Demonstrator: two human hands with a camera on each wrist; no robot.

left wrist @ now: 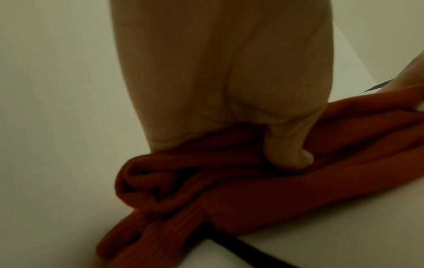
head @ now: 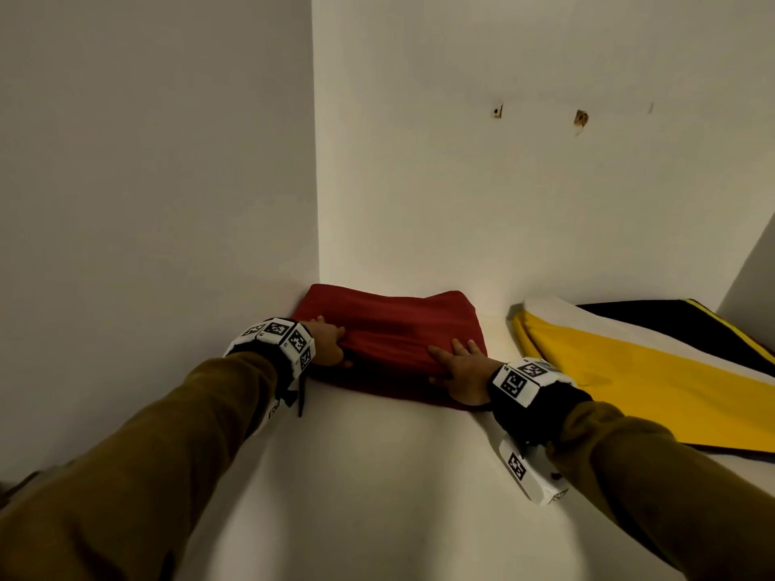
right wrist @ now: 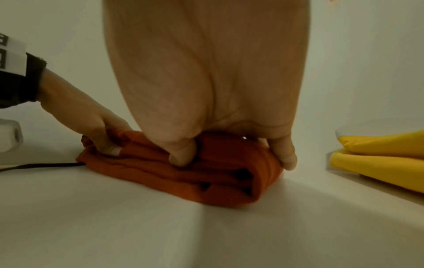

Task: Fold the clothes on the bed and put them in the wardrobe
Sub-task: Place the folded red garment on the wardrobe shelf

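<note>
Nearest the head camera, two olive-brown sleeves [head: 138,475] reach forward over the white wardrobe shelf [head: 377,475], each wrist wearing a black strap with white tag-marked blocks. At their ends both hands grasp a folded red garment [head: 394,329] that lies on the shelf, pushed into the back left corner where the side panel [head: 146,161] meets the back panel [head: 545,182]. The left hand [head: 329,341] grips the garment's left end; the right hand [head: 459,373] lies on its near right corner with fingers spread over the top. The wrist views add what the head view hides: from the left wrist, the thumb [left wrist: 288,154] digs into the bunched, ribbed folds, pinching the cloth against the fingers above; from the right wrist, the thumb [right wrist: 182,154] presses the front edge and a finger [right wrist: 286,156] curls down over the right side, so this hand clasps the stacked layers too. That view also shows the folds lying one upon another, with dark gaps between them. Just right of the garment, apart from it, lies a folded yellow cloth [head: 654,371] with a white edge, a black piece [head: 671,325] behind it. Higher up, the back panel bears two small chipped holes [head: 581,118].
</note>
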